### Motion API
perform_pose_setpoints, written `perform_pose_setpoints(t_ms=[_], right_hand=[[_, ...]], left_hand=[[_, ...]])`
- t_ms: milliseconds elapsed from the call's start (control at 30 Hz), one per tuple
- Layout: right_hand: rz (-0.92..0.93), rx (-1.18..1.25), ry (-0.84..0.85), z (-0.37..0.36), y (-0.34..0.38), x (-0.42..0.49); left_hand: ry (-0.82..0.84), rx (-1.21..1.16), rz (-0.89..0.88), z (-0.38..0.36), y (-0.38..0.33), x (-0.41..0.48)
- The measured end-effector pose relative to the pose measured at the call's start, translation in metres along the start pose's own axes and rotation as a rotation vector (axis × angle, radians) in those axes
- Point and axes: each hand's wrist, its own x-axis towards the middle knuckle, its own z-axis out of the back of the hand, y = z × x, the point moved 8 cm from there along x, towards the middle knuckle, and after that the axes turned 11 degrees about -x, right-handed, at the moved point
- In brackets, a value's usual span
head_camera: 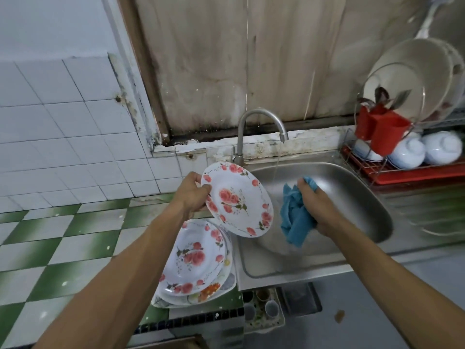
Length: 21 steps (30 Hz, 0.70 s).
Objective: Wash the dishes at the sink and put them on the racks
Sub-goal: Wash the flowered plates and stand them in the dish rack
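Note:
My left hand (pixel 192 192) grips the left rim of a white plate with red roses (pixel 239 199), holding it tilted over the left edge of the steel sink (pixel 352 192). My right hand (pixel 318 207) clutches a bunched blue cloth (pixel 293 215) over the basin, just right of the plate and apart from it. A thin stream of water runs from the curved tap (pixel 261 119) into the basin. A stack of floral plates (pixel 193 263) lies on the green-and-white tiled counter below the held plate.
A wire dish rack (pixel 377 170) with a red tray stands at the right. It holds white bowls (pixel 425 147), a red cutlery cup (pixel 385 129), and a pan with a glass lid (pixel 412 79). Small cups (pixel 271 308) sit below the sink's front edge.

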Motion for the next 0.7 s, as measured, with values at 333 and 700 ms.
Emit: perform_pose_setpoints(t_ms=[333, 700], right_hand=[[-0.163, 0.293, 0.08, 0.02, -0.018, 0.0], [0.483, -0.413, -0.018, 0.01, 0.045, -0.004]], left_hand=[[0.048, 0.47, -0.409, -0.078, -0.041, -0.02], [0.161, -0.241, 0.01, -0.102, 0.003, -0.033]])
